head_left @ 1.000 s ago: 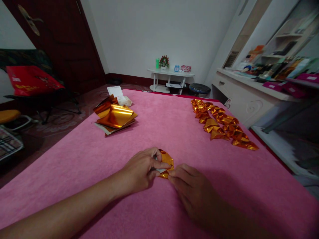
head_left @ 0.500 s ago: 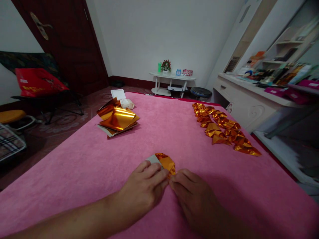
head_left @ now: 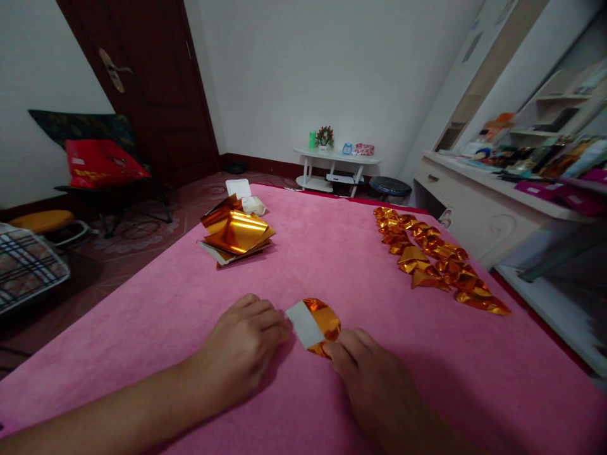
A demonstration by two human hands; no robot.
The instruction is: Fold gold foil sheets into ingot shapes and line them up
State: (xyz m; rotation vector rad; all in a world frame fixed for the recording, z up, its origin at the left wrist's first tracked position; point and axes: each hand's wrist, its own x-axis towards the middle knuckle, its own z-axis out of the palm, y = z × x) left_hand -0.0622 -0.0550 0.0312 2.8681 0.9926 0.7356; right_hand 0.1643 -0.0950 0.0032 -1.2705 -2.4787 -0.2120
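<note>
A partly folded sheet of gold foil paper (head_left: 306, 325) lies in front of me, its pale grey back showing on the left and shiny gold folds on the right. My right hand (head_left: 374, 373) is closed on its lower right corner, with thumb and forefinger at the gold fold. At the sheet's left edge, my left hand (head_left: 251, 341) has its fingers curled together, the fingertips meeting the edge; its thumb is mostly hidden. Farther off to the left is a loose stack of flat gold foil sheets (head_left: 239, 232). Folded gold foil pieces (head_left: 412, 256) form rows on the right.
Pink cloth (head_left: 327, 253) covers the table. Behind the stack are a white crumpled bag (head_left: 253, 205) and a white lid-like tray (head_left: 238, 188). A dresser (head_left: 484, 196) stands to the right, a chair with a red bag (head_left: 104, 163) to the left.
My left hand has slid left off the grey side of the foil paper to its left edge, uncovering it. My right hand stays at the right corner. The view has shifted slightly.
</note>
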